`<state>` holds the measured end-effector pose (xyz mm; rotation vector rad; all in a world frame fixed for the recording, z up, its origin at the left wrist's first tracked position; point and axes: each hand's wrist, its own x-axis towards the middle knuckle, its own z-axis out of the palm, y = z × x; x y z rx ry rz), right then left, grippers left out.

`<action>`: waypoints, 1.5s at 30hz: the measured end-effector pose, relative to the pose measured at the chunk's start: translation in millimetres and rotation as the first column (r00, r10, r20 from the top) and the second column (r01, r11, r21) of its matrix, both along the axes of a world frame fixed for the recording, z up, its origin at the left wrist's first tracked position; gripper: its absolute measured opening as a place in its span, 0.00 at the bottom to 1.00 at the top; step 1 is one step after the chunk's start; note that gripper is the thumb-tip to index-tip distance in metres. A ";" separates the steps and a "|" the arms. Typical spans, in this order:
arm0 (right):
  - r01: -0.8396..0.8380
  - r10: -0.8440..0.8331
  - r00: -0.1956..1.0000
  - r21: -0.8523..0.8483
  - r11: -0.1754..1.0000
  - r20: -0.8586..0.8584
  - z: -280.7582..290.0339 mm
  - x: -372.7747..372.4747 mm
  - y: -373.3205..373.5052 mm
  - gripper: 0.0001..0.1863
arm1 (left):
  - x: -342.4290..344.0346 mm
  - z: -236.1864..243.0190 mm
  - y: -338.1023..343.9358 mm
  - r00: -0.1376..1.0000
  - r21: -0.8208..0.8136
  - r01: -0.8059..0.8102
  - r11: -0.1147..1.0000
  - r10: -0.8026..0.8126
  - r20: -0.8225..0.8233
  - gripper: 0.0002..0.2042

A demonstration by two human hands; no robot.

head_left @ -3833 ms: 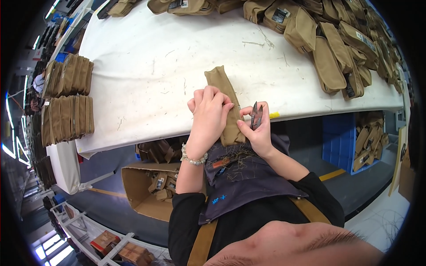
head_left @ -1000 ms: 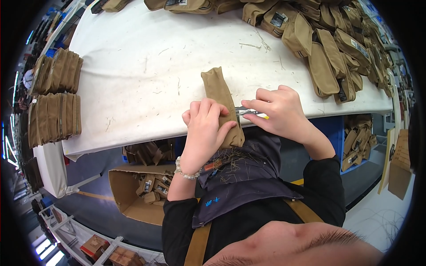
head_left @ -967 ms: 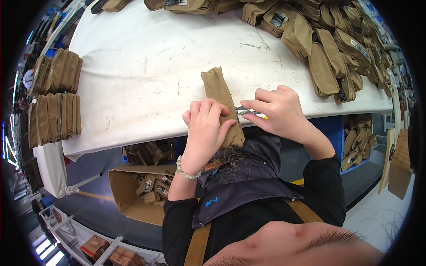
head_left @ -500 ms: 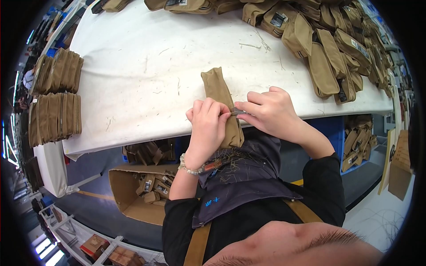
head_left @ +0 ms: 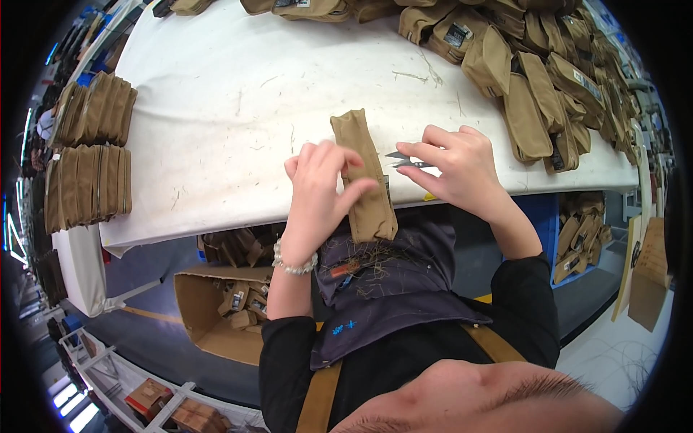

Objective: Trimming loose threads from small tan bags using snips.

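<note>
One tan fabric pouch (head_left: 372, 206), long and narrow, lying lengthwise on the white-covered table (head_left: 216, 123), its near end overhanging the front edge towards the wearer. One left hand (head_left: 317, 180), slightly blurred, over the pouch's left side, thumb and fingers spread apart in a loose curve, nothing gripped between them; whether the fingertips touch the fabric cannot be told. Beaded bracelet (head_left: 292, 267) at that wrist. One right hand (head_left: 458, 166), just right of the pouch and apart from it, thumb and forefinger pinching a pair of dark metal thread snips (head_left: 410, 164) — blades parted, tips pointing left towards the pouch. One dark apron (head_left: 401, 317), with thread clippings (head_left: 375, 263) gathered on its upper part. Two stacks of flat tan pouches (head_left: 90, 184), set in rows at the table's left edge. One heap of tan pouches (head_left: 527, 130), jumbled, far right on the tabletop. Below the table: one open cardboard carton (head_left: 198, 307), left, holding tan pieces — and one blue crate (head_left: 541, 213), right, with more of the same
</note>
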<state>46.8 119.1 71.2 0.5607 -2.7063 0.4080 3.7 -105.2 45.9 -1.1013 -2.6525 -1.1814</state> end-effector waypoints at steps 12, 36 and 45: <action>-0.055 0.066 0.995 0.141 0.988 -0.070 -6.6 -20.2 -13.7 0.13 | -15.4 -27.8 19.7 0.982 -0.010 -0.133 0.991 0.130 -0.135 0.03; 0.263 0.110 0.869 -0.638 0.724 0.482 -40.9 -2.4 5.0 0.14 | -22.7 10.3 -46.0 0.979 0.068 0.161 0.985 -0.168 0.113 0.06; 0.409 0.211 0.829 -0.819 0.402 0.518 -62.2 17.6 -34.5 0.13 | -29.7 -0.3 -11.9 0.994 -0.010 0.052 0.999 -0.053 -0.097 0.09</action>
